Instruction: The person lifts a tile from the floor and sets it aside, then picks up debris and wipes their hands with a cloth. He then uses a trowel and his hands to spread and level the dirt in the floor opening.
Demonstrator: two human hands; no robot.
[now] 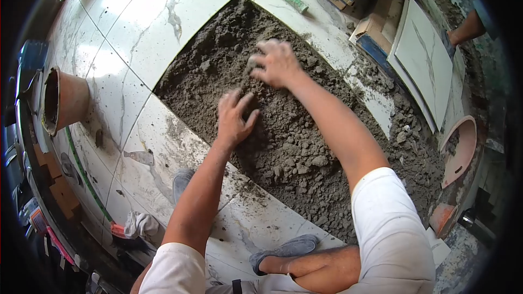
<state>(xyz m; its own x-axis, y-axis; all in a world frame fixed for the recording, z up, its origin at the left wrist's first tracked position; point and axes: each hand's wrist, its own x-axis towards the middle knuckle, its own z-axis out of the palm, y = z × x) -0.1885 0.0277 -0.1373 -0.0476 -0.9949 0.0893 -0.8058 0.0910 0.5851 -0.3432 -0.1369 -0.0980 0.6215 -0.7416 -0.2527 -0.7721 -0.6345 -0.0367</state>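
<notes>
Both my hands are down on a bed of damp grey mortar [294, 141], crumbly and lumpy, that fills a gap between laid marble-look tiles [141, 16]. My left hand [235, 115] touches the mortar near the gap's left edge, its fingers spread. Farther up and to the right, my right hand [276, 64] rests on the mortar with fingers apart and bent, slightly blurred. Neither hand shows anything gripped. Coarser clods lie below and between my forearms.
An orange bucket [73, 100] lies tipped at left, near a putty knife [140, 157] and a brush [117, 230]. Loose tiles [422, 60] lean beside cardboard boxes [376, 27] at right. A pink basin [460, 149] stands far right. Another person's legs [468, 30] show upper right.
</notes>
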